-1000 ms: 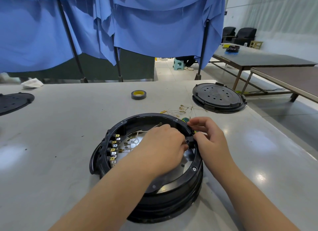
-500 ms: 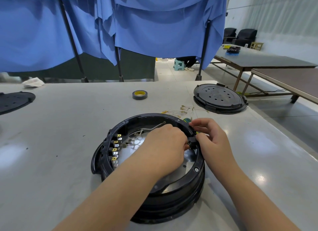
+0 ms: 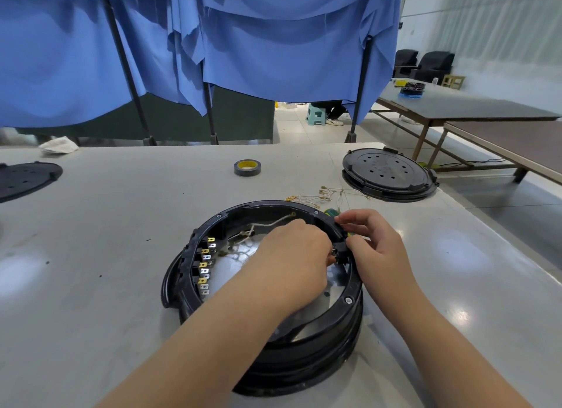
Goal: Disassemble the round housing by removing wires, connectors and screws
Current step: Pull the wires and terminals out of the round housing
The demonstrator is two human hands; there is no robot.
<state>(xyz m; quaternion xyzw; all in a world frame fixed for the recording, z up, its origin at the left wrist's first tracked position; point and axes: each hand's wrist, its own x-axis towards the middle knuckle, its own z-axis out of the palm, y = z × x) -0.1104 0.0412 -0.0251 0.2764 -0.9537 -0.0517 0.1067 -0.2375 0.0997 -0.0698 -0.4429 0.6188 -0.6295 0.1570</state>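
A round black housing (image 3: 194, 289) stands on the grey table in front of me. A row of metal connectors (image 3: 205, 266) lines its left inner wall, and white wires (image 3: 261, 225) lie inside. My left hand (image 3: 292, 261) reaches into the housing, fingers curled at a small part on the right inner wall; what it holds is hidden. My right hand (image 3: 377, 249) grips the housing's right rim beside that part, thumb and fingers pinching the rim. A green-handled tool (image 3: 331, 212) peeks out behind the rim.
Loose removed wires with gold terminals (image 3: 322, 195) lie behind the housing. A black round lid (image 3: 389, 173) sits at the right back, another (image 3: 27, 176) at the far left. A tape roll (image 3: 247, 168) and a white cloth (image 3: 59, 144) lie further back. Blue curtains hang behind the table.
Both hands stay at the same spot on the right rim. The left hand has shifted slightly, showing more of the white wires inside.
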